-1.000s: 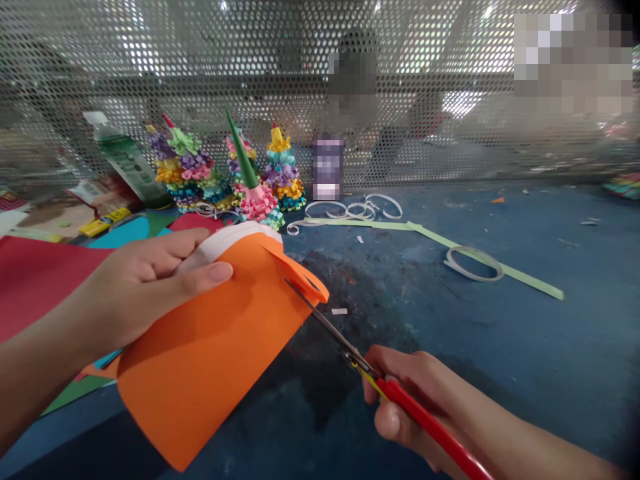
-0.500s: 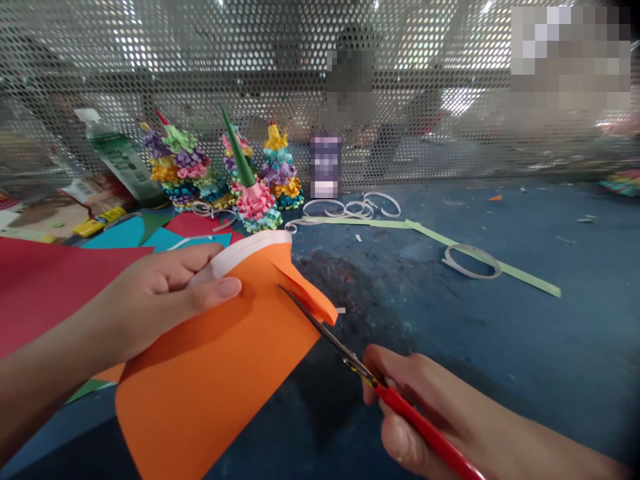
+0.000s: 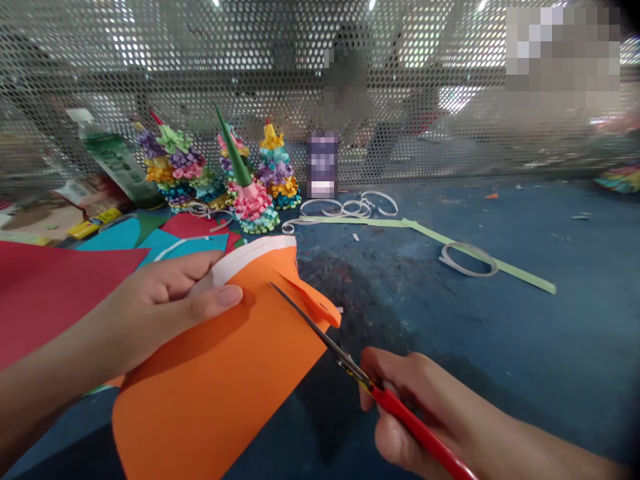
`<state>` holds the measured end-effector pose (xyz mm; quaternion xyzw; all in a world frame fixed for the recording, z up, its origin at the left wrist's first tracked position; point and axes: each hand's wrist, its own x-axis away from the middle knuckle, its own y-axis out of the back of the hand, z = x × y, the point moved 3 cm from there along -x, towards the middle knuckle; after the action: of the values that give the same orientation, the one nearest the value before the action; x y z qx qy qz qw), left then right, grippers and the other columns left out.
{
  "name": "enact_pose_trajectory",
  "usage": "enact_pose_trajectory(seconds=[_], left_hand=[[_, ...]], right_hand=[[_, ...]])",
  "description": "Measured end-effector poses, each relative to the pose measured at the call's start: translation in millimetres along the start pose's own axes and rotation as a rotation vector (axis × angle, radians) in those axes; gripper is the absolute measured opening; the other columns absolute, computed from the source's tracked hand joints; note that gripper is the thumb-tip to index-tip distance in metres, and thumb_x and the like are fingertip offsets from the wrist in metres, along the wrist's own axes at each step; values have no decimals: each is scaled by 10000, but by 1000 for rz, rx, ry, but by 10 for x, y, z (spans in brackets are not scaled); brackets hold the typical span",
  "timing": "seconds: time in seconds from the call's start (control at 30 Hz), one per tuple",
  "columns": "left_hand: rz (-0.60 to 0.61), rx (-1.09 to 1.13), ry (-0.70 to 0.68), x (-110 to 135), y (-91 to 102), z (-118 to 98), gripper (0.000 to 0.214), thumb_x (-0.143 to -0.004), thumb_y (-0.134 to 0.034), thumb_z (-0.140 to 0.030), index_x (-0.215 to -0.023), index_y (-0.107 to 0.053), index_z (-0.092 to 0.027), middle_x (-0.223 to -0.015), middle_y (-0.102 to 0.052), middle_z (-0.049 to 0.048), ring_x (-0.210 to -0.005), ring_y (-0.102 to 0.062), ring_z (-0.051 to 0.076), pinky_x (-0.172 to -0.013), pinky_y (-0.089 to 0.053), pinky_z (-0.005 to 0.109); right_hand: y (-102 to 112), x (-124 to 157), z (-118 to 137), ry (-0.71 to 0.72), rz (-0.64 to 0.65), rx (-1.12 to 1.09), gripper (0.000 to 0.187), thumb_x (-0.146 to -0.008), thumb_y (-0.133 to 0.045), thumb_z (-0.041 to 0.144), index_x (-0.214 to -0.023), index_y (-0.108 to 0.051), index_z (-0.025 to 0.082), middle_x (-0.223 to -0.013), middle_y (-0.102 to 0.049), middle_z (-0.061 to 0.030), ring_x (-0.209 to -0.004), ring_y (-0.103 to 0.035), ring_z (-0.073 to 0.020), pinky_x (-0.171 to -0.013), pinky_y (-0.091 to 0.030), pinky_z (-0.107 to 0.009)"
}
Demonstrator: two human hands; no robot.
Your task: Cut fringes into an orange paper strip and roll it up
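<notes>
The fingers of the left hand are being pressed together on the upper part of an orange sheet, with the thumb on the near face, while those of the right hand are being curled around the red handle of a pair of scissors. Behind everything, the view is being filled by a perforated metal panel; before it, a blue tabletop is being partly covered at the left by a red sheet. The orange sheet is being held between the two hands, its long axis sloping from upper right to lower left. Its far edge is being lined by a white band, and at the right a narrow flap is being curled away. The scissors are being pointed up and leftward across the sheet's face, just below the flap. Their tip is being held near the left thumb but apart from it, nearer to that hand than to the right. Whether a second blade is being hidden beneath cannot be told. Beyond, cones of paper curls are being grouped, and a pale green strip is being overlapped by a white coil.
</notes>
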<state>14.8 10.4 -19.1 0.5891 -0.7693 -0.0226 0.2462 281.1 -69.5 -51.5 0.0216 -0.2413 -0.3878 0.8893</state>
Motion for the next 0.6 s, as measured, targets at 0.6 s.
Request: enact_pose_trajectory(seconds=[0.6], left_hand=[[-41,-74,-13,187,-221,-153,504,-698,-669,-491,-1180,-585,-371,-780,-713,-65,-684,-707,200,-487,-573,248]], right_hand=[[6,-44,26,-28,-4,-183,562,-855,-356,695,-763,-519,165,-638,-500,22,-537,-407,-75,-475,-362,-169]])
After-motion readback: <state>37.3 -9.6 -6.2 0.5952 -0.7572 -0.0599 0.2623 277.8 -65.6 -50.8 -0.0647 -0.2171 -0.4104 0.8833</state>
